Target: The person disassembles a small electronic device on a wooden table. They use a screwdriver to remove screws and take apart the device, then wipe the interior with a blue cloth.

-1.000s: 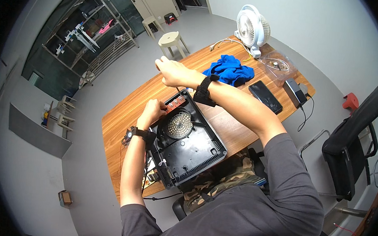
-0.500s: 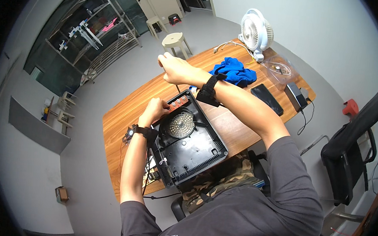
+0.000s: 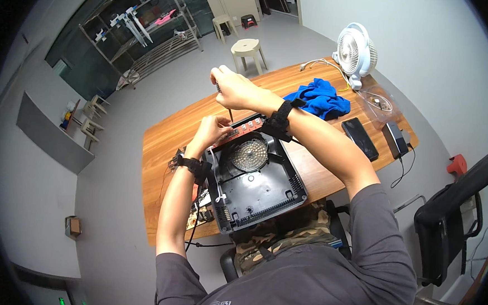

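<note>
An open black appliance housing [image 3: 258, 195], looking like an induction cooker's base, rests tilted at the table's near edge by my lap. Inside it sits a round coil [image 3: 249, 155] with a dotted pale face. Along the far wall lies a narrow red circuit board [image 3: 248, 126] with several white buttons. The fingers of my left hand [image 3: 210, 131] are closed on the left end of this board. Above it, my right hand [image 3: 240, 91] is wrapped round a screwdriver [image 3: 231, 116], whose thin dark shaft points down toward the board's far edge. Its tip's contact is too small to make out.
Right of the housing, a black phone [image 3: 360, 138] and a dark adapter box [image 3: 394, 139] lie on the wooden table [image 3: 181, 121]. A blue cloth [image 3: 321, 98] and a white fan [image 3: 356, 53] are farther back. Loose parts [image 3: 200, 218] sit beside my left forearm.
The view has shifted, so the scene sits farther right and lower. My right hand is lower relative to the board, with the screwdriver shaft now showing. My left hand stays at the board.
</note>
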`<control>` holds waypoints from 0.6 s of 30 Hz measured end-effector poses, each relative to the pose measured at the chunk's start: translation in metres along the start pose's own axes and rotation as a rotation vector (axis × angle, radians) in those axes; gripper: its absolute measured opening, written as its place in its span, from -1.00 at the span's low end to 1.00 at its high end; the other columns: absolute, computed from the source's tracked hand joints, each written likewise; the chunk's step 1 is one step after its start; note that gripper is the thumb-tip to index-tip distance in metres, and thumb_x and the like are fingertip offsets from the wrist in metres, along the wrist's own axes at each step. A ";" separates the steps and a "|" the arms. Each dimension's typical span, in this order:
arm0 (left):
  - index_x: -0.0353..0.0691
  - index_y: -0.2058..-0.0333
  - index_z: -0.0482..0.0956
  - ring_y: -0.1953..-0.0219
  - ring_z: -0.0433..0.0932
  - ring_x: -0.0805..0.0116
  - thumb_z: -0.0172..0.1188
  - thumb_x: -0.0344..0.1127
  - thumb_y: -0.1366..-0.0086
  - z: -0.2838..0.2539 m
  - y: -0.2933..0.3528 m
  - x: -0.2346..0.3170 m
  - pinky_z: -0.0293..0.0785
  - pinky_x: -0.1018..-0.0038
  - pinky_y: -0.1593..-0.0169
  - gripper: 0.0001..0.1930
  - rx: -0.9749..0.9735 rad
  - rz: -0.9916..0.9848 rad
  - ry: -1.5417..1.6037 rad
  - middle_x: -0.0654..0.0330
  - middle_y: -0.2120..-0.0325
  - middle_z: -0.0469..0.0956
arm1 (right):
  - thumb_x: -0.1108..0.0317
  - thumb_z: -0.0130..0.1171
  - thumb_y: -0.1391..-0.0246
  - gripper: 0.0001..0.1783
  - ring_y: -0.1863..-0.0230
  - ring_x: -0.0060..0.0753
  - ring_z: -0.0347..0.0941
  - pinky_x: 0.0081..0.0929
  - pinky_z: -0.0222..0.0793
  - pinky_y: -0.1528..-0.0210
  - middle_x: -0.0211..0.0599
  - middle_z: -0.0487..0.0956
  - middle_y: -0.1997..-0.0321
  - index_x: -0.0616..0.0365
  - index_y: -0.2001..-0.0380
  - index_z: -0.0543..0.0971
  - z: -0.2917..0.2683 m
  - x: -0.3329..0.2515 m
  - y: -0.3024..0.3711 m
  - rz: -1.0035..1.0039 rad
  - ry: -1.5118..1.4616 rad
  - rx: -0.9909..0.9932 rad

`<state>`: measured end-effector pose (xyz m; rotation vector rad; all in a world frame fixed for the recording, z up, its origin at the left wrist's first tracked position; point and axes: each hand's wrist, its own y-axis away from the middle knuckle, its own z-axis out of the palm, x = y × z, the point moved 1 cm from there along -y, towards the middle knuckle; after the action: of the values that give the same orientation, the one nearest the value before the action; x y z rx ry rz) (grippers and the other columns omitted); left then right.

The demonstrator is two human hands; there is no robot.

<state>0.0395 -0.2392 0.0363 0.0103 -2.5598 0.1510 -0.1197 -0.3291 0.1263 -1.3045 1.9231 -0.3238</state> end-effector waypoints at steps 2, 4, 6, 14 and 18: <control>-0.43 0.17 0.70 0.32 0.74 0.26 0.43 -0.35 -0.16 -0.001 0.003 -0.007 0.63 0.36 0.16 -0.70 0.032 -0.002 0.017 -0.06 0.33 0.74 | 0.53 0.13 0.04 -0.64 0.12 0.20 0.48 -0.06 0.47 0.06 0.05 0.46 0.10 0.24 0.10 0.41 0.004 -0.007 -0.004 0.007 -0.012 -0.022; -0.43 0.18 0.70 0.36 0.73 0.27 0.42 -0.35 -0.17 -0.002 0.007 -0.012 0.62 0.35 0.20 -0.70 0.055 -0.013 0.019 -0.04 0.37 0.74 | 0.52 0.14 0.03 -0.64 0.13 0.19 0.49 -0.07 0.48 0.07 0.05 0.45 0.11 0.24 0.10 0.41 0.008 -0.013 -0.007 0.005 -0.018 -0.037; -0.42 0.22 0.71 0.41 0.72 0.26 0.39 -0.35 -0.19 -0.003 0.011 -0.015 0.61 0.34 0.25 -0.75 0.064 -0.053 0.042 -0.04 0.43 0.72 | 0.50 0.15 0.02 -0.64 0.14 0.18 0.49 -0.08 0.49 0.07 0.06 0.45 0.11 0.24 0.10 0.40 0.012 -0.017 -0.010 -0.006 -0.018 -0.047; -0.32 0.27 0.75 0.33 0.73 0.07 0.35 -0.35 -0.20 -0.010 0.022 -0.052 0.60 0.27 0.17 -0.82 0.162 0.003 -0.079 -0.09 0.39 0.70 | 0.53 0.09 0.02 -0.66 0.03 0.28 0.47 0.00 0.44 -0.03 0.12 0.47 0.07 0.25 0.11 0.41 0.021 -0.031 -0.017 -0.040 -0.026 -0.055; -0.22 0.30 0.79 0.26 0.74 0.10 0.38 -0.36 -0.18 -0.044 0.040 -0.110 0.63 0.28 0.10 -0.87 0.193 -0.109 -0.174 -0.06 0.34 0.72 | 0.47 0.16 0.02 -0.64 0.13 0.21 0.53 -0.04 0.49 0.03 0.14 0.46 0.08 0.28 0.11 0.39 0.015 -0.023 -0.019 0.014 -0.043 -0.091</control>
<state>0.1543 -0.1974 0.0083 0.2462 -2.6993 0.3696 -0.0918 -0.3146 0.1376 -1.3451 1.9288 -0.2018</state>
